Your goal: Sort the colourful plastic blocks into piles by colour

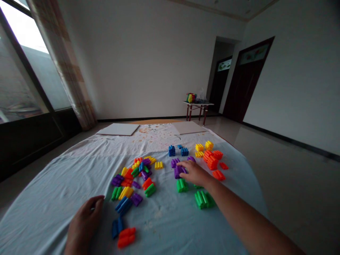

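Ridged purple blocks (178, 171) lie near the centre of a counter (53, 184) draped in pale cloth, their long axes running toward 12 o'clock. The right hand (195, 173), arm stretched forward, rests fingertips on them, fingers loosely curled, not gripping. The left hand (83, 223) lies flat and empty at 7 o'clock, beside blue blocks (122, 205). Green blocks (182, 185) sit just below the purple ones.
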`<state>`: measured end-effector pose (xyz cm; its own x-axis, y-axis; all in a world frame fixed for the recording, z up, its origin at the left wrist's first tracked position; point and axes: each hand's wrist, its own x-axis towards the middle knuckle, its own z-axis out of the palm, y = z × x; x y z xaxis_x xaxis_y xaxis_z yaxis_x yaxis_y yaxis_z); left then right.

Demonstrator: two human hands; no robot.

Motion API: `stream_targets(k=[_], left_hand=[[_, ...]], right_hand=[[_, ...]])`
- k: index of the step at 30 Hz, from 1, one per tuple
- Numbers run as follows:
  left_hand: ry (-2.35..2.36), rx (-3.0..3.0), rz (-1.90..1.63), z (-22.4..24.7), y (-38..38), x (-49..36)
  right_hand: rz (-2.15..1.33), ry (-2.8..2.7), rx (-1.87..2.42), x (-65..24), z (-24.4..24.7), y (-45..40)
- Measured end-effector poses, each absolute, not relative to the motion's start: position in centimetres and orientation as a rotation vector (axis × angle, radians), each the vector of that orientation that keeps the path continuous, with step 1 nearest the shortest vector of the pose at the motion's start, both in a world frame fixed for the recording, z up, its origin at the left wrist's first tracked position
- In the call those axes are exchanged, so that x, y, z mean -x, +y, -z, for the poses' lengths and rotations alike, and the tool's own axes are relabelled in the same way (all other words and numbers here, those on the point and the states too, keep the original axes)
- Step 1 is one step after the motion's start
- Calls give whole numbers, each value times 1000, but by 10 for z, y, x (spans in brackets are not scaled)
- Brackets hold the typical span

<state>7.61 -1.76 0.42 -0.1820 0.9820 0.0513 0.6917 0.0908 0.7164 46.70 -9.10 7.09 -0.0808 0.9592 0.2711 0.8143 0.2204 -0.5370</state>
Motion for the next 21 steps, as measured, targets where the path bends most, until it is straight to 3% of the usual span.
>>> stream_targets(k=[14, 21], left_hand=[[1933, -1657, -900, -5, -19, -79], [1912, -1706, -994, 0, -19, -79]], right_hand=[[-278, -2129, 1856, -477, -55, -56], [-201, -2077, 1665, -469, -63, -65]])
